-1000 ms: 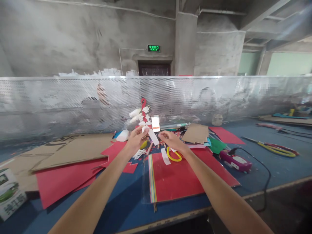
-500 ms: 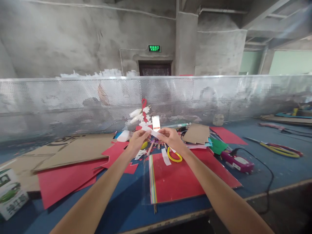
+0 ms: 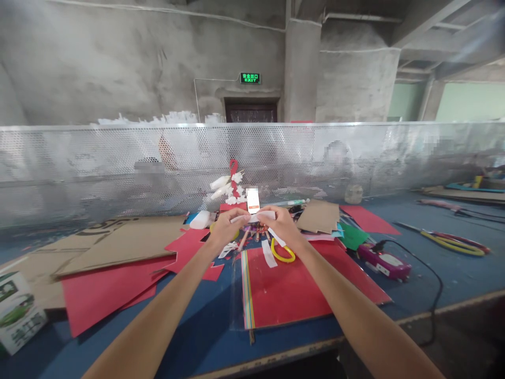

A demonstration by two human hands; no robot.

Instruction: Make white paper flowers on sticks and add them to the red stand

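Observation:
A short white paper strip (image 3: 254, 217) stretches level between my two hands, in front of the phone (image 3: 253, 201). My left hand (image 3: 228, 226) pinches its left part, and my right hand (image 3: 279, 225) pinches it further right, the thumbs close together. Below my right hand, another white strip (image 3: 269, 255) lies on a pack of red paper (image 3: 292, 295), beside a yellow scissor handle (image 3: 283, 251). Behind my left hand stands a red hook-shaped piece with white flower shapes (image 3: 235, 184). Small white paper pieces (image 3: 228, 249) lie near my left wrist.
Cardboard (image 3: 122, 245) and red sheets (image 3: 114, 295) cover the left side. At right are a purple device (image 3: 385, 262) with a black cable, a green piece (image 3: 352, 236) and yellow-handled scissors (image 3: 453, 243). A perforated metal screen (image 3: 189, 173) borders the table's back.
My right hand has come left and up to take hold of the strip, which hung slanted from my left hand. The strip is now level between both hands.

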